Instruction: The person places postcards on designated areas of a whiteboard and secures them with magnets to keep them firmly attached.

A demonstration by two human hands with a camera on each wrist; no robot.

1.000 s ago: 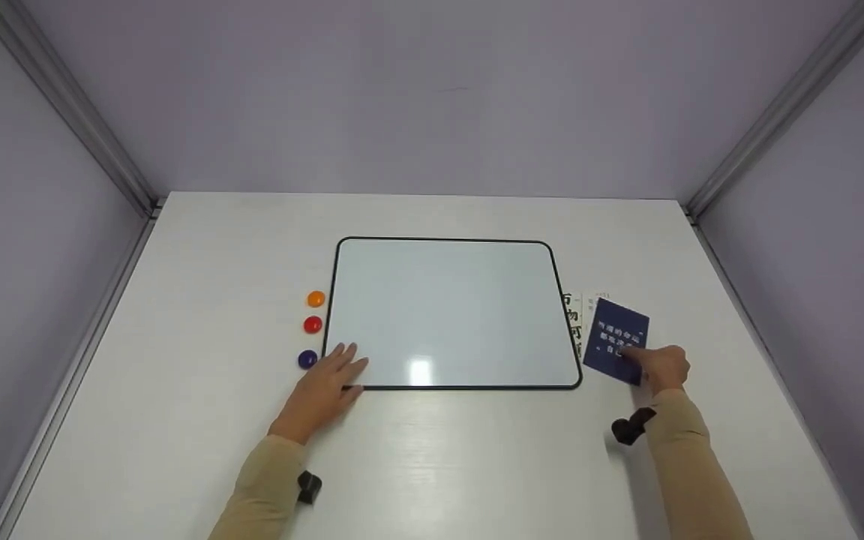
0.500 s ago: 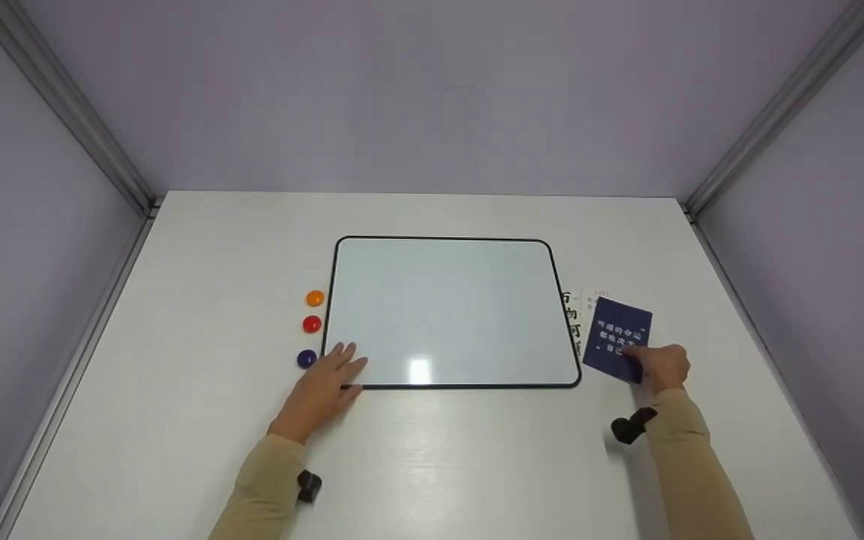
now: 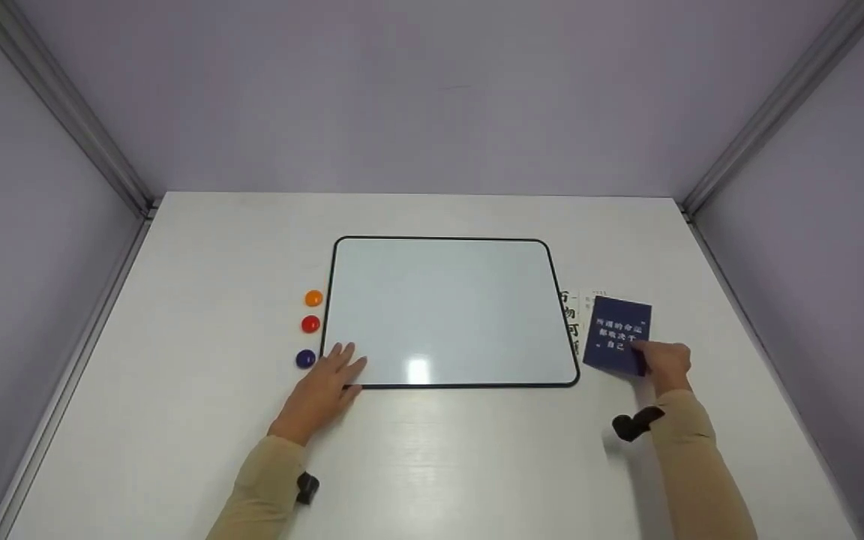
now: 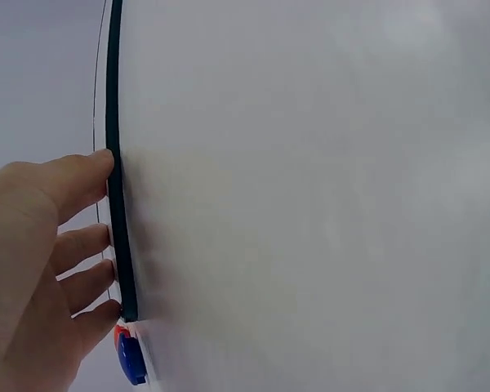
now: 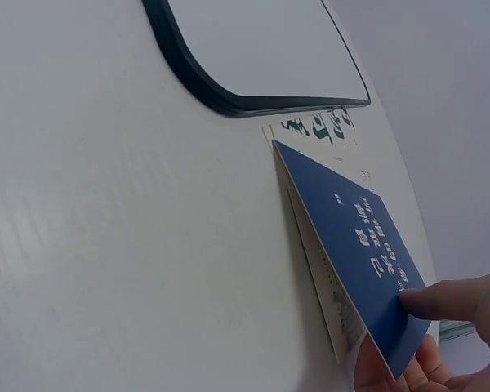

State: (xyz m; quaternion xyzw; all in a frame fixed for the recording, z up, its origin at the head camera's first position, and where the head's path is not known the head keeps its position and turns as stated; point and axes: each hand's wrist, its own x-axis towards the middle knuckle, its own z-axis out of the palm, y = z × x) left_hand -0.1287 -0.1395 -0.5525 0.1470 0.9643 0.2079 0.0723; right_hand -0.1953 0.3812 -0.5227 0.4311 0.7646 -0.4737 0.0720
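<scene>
A white board with a black rim [image 3: 447, 311] lies flat in the middle of the table. My left hand [image 3: 323, 390] rests flat on its near left corner, fingers straight; in the left wrist view the fingertips [image 4: 98, 245] touch the black rim [image 4: 114, 163]. My right hand [image 3: 664, 364] pinches the near corner of a dark blue card with white writing [image 3: 616, 337], lifted off the white cards [image 3: 574, 315] beneath it. In the right wrist view the blue card [image 5: 351, 245] tilts up, with thumb on top and fingers [image 5: 392, 371] under it.
Three round magnets lie in a row left of the board: orange [image 3: 313, 298], red [image 3: 310, 324] and blue [image 3: 305, 358]. The blue magnet [image 4: 131, 363] sits just beyond my left fingertips. Lilac walls close the table [image 3: 214, 247] on three sides.
The blue card has turned slightly, its top edge swinging right and squarer to the table. My right hand shifted a little with it. The left hand stayed put.
</scene>
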